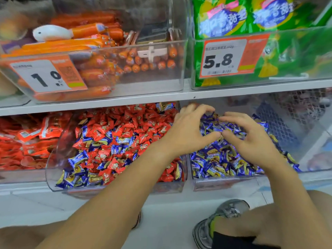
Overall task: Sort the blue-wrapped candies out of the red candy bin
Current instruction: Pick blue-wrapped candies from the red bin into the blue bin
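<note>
On the far left of the lower shelf lie red flat packets (pixel 27 141), not part of our job. Next comes the red candy bin (pixel 53 178), a clear tub piled with red-wrapped candies (pixel 129 123); a good many blue-wrapped candies (pixel 79 159) lie mixed through its front and lower half, so by our reckoning the sorting is well short of done. Our left forearm reaches across that tub's right corner, because the bin that takes the blue ones stands just beside it on the right. There our left hand (pixel 190 130) and right hand (pixel 251 139) hover together over the blue candy bin (pixel 224 184), thumbs nearly touching and fingers arched over the heap. We read this as cupping a batch down onto the pile, or letting one go. Both hands look loosely spread and not clenched, yet whether any candy sits under the palms we cannot tell. Right of the hands stands a mesh basket (pixel 280 119). Above, on the upper shelf, sit the sausage bin (pixel 107 69) and the green packets (pixel 251 20) behind their price tags.
</note>
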`<state>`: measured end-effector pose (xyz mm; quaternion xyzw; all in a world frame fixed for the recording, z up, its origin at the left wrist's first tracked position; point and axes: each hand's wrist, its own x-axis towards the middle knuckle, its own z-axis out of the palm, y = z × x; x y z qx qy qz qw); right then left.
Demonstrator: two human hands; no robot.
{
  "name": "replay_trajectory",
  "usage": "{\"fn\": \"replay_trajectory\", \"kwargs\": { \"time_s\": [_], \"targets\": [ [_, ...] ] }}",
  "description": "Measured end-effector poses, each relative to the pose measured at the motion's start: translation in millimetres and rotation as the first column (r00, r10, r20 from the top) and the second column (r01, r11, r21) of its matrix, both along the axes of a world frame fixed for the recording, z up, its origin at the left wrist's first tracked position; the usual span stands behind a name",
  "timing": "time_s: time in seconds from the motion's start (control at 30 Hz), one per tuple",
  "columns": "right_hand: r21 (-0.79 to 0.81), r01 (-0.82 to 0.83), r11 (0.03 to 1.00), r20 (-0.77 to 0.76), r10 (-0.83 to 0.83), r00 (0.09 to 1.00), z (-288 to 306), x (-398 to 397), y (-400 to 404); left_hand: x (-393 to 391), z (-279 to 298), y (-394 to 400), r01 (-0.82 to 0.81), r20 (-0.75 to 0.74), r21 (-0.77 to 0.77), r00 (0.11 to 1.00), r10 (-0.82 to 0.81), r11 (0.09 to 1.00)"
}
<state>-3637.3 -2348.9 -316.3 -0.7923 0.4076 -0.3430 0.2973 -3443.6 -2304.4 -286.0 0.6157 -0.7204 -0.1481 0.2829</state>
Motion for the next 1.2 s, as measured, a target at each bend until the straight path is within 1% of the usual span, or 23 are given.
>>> {"fn": "replay_trajectory", "kwargs": {
  "time_s": [0.07,0.13,0.17,0.2,0.23,0.3,0.33,0.37,0.43,0.53,0.6,0.67,0.7,0.77,0.8,0.87,0.93,0.97,1.0,1.03,1.1,1.13,1.2],
  "targets": [
    [-0.046,0.030,0.998,-0.011,-0.031,0.999,-2.7,2.2,-0.2,9.1,-1.3,12.1,0.006,0.019,-0.071,1.000,-0.004,0.997],
    [-0.086,0.052,0.995,-0.015,-0.054,0.998,0.7,9.6,4.8,23.2,-7.5,34.3,-0.068,-0.074,-0.160,0.996,0.057,0.985],
    [-0.099,0.043,0.994,-0.003,-0.043,0.999,3.6,14.1,9.1,31.0,-13.3,48.6,-0.103,-0.125,-0.173,0.989,0.082,0.980],
    [-0.117,0.020,0.993,0.014,-0.019,1.000,6.6,19.8,14.7,38.6,-20.5,63.8,-0.113,-0.138,-0.163,0.986,0.091,0.980],
    [-0.140,-0.009,0.990,0.029,0.013,1.000,9.2,26.2,20.7,44.5,-27.8,78.6,-0.096,-0.096,-0.123,0.992,0.085,0.988],
    [-0.184,-0.075,0.980,0.039,0.084,0.996,14.6,40.6,32.1,51.2,-43.9,99.0,-0.042,0.065,-0.003,0.997,0.042,0.999],
    [-0.213,-0.112,0.971,0.022,0.119,0.993,17.8,48.7,36.8,53.6,-52.1,103.4,-0.037,0.114,0.040,0.993,0.032,0.999],
    [-0.245,-0.152,0.958,-0.012,0.154,0.988,21.1,57.3,41.3,55.0,-56.2,105.3,-0.050,0.119,0.059,0.992,0.043,0.997],
    [-0.287,-0.246,0.926,-0.098,0.227,0.969,24.6,73.4,49.1,57.3,-57.1,105.3,-0.085,0.075,0.029,0.994,0.083,0.996],
    [-0.274,-0.364,0.890,-0.264,0.294,0.918,24.4,90.7,54.9,59.4,-56.5,106.5,-0.095,0.040,-0.020,0.995,0.096,0.995],
    [-0.258,-0.408,0.876,-0.378,0.297,0.877,28.5,95.2,52.5,62.7,-57.0,111.1,-0.105,-0.050,-0.014,0.993,0.104,0.994],
    [-0.210,-0.453,0.867,-0.463,0.320,0.827,37.8,97.2,49.9,68.7,-53.0,117.3,-0.155,-0.195,0.015,0.968,0.155,0.988],
    [-0.153,-0.478,0.865,-0.491,0.353,0.796,42.7,99.3,50.0,73.5,-50.0,120.3,-0.197,-0.281,0.042,0.938,0.201,0.980],
    [-0.022,-0.502,0.865,-0.512,0.421,0.749,48.7,109.0,53.2,85.6,-41.1,126.1,-0.280,-0.438,0.120,0.846,0.304,0.953],
    [-0.008,-0.504,0.864,-0.528,0.425,0.736,49.0,117.1,54.9,93.7,-37.0,128.2,-0.321,-0.491,0.140,0.799,0.348,0.937],
    [-0.071,-0.508,0.858,-0.561,0.387,0.732,45.8,139.2,53.2,111.4,-30.6,130.3,-0.415,-0.554,0.150,0.716,0.424,0.897],
    [-0.085,-0.509,0.856,-0.521,0.398,0.755,41.9,168.0,47.0,131.6,-27.6,131.6,-0.490,-0.567,0.171,0.660,0.493,0.854],
    [-0.058,-0.513,0.856,-0.499,0.421,0.757,40.2,183.1,43.4,141.8,-26.8,132.3,-0.503,-0.543,0.189,0.662,0.517,0.843],
    [-0.019,-0.519,0.854,-0.509,0.439,0.741,37.1,198.8,40.0,151.5,-26.0,133.0,-0.503,-0.494,0.210,0.685,0.535,0.838],
    [0.029,-0.526,0.850,-0.550,0.453,0.702,32.9,214.8,36.7,161.1,-25.5,133.4,-0.495,-0.414,0.224,0.731,0.542,0.839],
    [0.096,-0.514,0.853,-0.666,0.438,0.603,22.7,244.0,32.7,176.0,-25.1,133.7,-0.481,-0.179,0.242,0.832,0.526,0.843],
    [0.082,-0.504,0.860,-0.726,0.398,0.561,17.8,255.4,31.4,181.9,-25.7,132.7,-0.489,-0.055,0.233,0.856,0.513,0.841],
    [0.022,-0.514,0.858,-0.822,0.308,0.479,10.6,269.6,30.6,189.0,-26.7,129.8,-0.513,0.138,0.175,0.858,0.495,0.840]
  ]
}}
